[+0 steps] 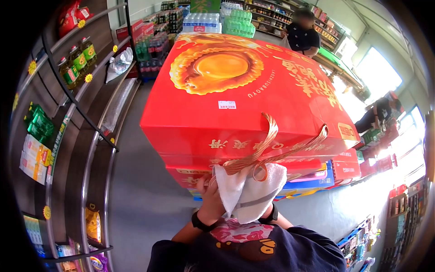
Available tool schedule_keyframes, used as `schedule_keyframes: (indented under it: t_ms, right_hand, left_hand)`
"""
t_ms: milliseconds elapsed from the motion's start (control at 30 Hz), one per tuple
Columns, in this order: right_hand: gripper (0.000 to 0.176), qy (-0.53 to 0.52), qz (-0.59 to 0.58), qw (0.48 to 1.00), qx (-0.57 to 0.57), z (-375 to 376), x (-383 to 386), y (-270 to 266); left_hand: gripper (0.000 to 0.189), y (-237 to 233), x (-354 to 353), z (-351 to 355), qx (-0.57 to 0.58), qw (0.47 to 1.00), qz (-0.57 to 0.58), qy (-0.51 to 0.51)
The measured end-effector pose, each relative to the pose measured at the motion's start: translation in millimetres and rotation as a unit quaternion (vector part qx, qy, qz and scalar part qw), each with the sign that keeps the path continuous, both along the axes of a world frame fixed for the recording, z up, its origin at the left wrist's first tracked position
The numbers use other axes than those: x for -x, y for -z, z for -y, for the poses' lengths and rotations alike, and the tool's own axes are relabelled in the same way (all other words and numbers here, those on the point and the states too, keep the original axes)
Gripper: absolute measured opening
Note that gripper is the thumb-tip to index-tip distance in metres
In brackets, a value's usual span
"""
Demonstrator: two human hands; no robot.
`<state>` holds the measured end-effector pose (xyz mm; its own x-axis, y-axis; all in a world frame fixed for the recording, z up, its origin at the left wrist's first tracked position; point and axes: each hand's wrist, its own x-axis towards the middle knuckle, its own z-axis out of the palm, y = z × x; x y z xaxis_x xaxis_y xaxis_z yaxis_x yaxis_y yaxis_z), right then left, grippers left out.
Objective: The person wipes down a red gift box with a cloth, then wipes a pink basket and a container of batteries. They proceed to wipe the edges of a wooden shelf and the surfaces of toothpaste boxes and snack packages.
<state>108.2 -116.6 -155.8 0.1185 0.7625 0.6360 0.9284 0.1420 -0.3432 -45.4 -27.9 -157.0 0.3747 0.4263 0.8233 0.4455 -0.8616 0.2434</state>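
A large red gift box (181, 113) with gold lettering and a picture of a round golden food fills the middle of the view. Gold-striped cord handles (272, 129) hang over its near side. Against that side is a white towel (253, 195) with a grey stripe, partly under the cords. My left hand (210, 199) has its fingers bent round the towel's left edge, close to the box's lower part. The towel covers most of my right hand; its wrist with a dark band (271, 215) shows at the towel's lower right, and its fingers are hidden.
More boxes (346, 167) are stacked beneath and to the right. Shelves (74, 104) with oil bottles and packets line the left side. Packed drinks (201, 22) stand at the back. A person (302, 38) is at the far right, another (378, 111) nearer the windows.
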Motion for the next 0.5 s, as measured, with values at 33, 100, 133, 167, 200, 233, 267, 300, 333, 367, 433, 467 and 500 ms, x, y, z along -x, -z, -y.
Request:
schedule_keyframes:
  t_ms: [33, 100, 133, 167, 200, 233, 267, 300, 333, 367, 433, 467, 500]
  right_hand:
    - [0.043, -0.002, -0.002, 1.000, 0.003, -1, 2, 2]
    - [0.043, -0.010, -0.005, 1.000, 0.004, -5, 5, 4]
    - [0.043, -0.016, -0.005, 1.000, 0.003, -7, 6, 6]
    - [0.043, -0.021, -0.006, 1.000, 0.005, -10, 7, 8]
    - [0.043, -0.024, -0.005, 1.000, 0.005, -12, 8, 10]
    - [0.043, -0.023, -0.008, 1.000, 0.003, -12, 7, 10]
    - [0.043, -0.028, -0.011, 1.000, 0.004, -12, 8, 10]
    - [0.043, -0.026, -0.014, 1.000, 0.003, -10, 7, 10]
    - [0.043, -0.024, -0.017, 1.000, 0.001, -7, 4, 9]
    - [0.043, -0.020, -0.020, 1.000, -0.001, -3, 2, 8]
    - [0.044, -0.016, -0.022, 1.000, -0.006, 6, -6, 6]
    - [0.044, -0.011, -0.023, 1.000, -0.006, 13, -10, 4]
    - [0.044, -0.006, -0.024, 1.000, -0.009, 19, -14, 3]
  left_hand:
    - [0.037, -1, 3, -1, -0.001, 1.000, -0.001, -0.001]
    - [0.037, -7, 7, -1, -0.001, 1.000, -0.018, -0.021]
    - [0.037, -8, 10, 1, -0.004, 1.000, -0.018, -0.021]
    - [0.038, -8, 10, 2, 0.031, 0.999, -0.036, -0.023]
    - [0.040, -9, 9, 3, 0.067, 0.996, -0.055, -0.025]
    - [0.039, -12, 5, 4, 0.112, 0.989, -0.094, -0.020]
    - [0.039, -16, 2, 5, 0.106, 0.990, -0.093, -0.018]
    - [0.039, -30, 2, 10, 0.092, 0.991, -0.088, -0.043]
    - [0.039, -38, 0, 13, 0.076, 0.991, -0.083, -0.066]
    - [0.040, -32, -4, 14, 0.113, 0.983, -0.131, -0.068]
    - [0.039, -12, -10, 16, 0.119, 0.989, -0.089, -0.016]
    - [0.039, -4, -14, 16, 0.136, 0.989, -0.049, 0.032]
    - [0.038, -4, -17, 17, 0.092, 0.992, -0.087, 0.027]
